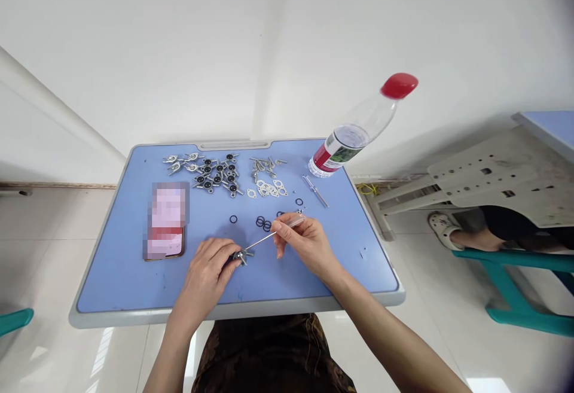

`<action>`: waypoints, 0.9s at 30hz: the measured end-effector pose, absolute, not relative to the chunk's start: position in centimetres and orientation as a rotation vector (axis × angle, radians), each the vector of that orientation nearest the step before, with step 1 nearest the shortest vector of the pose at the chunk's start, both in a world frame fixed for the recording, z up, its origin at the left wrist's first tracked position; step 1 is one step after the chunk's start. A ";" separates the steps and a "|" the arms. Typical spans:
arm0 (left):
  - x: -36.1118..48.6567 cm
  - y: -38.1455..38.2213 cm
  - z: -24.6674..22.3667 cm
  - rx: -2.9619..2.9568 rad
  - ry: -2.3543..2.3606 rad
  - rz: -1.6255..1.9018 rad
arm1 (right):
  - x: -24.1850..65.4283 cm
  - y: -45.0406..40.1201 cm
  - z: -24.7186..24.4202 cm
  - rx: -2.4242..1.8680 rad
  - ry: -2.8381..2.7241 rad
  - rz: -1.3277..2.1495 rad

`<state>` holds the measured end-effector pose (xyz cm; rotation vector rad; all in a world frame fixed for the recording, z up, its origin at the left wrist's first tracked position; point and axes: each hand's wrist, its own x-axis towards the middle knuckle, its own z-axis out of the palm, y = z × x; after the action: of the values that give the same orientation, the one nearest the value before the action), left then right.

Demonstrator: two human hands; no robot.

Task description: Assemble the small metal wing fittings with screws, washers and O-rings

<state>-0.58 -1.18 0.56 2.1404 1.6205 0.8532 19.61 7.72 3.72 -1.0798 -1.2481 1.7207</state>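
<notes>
My left hand pinches a small metal fitting with short stubs against the blue tabletop. In my right hand is a thin screwdriver with a clear handle; its shaft slants down left and its tip meets the fitting. Several black rubber rings lie just beyond the hands, and one more ring sits apart to the left. Farther back are several metal fittings with black discs, a few flat gaskets and a heap of small metal levers.
A phone lies at the left of the table. A red-capped water bottle stands at the back right, near a syringe. The wall borders the far edge. To the right are another desk, a teal stool and a person's foot.
</notes>
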 end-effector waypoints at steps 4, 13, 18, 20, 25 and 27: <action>-0.6 -1.2 0.6 2.146 1.623 0.832 | 19.6 7.8 3.6 -1.081 -1.249 1.728; -0.6 -1.2 0.6 2.126 1.624 0.831 | 19.5 7.7 3.7 -1.100 -1.267 1.722; -0.6 -1.2 0.6 2.134 1.622 0.832 | 19.6 7.6 3.6 -1.086 -1.282 1.720; -0.6 -1.2 0.6 2.133 1.622 0.837 | 19.6 7.6 3.6 -1.086 -1.297 1.718; -0.6 -1.2 0.7 2.125 1.621 0.836 | 19.7 7.6 3.6 -1.096 -1.348 1.688; -0.6 -1.2 0.7 2.128 1.621 0.834 | 19.8 7.5 3.6 -1.094 -1.358 1.681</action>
<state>-0.60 -1.18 0.67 2.1279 1.6211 0.8335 19.76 7.53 3.60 -1.0940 -1.3579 1.6809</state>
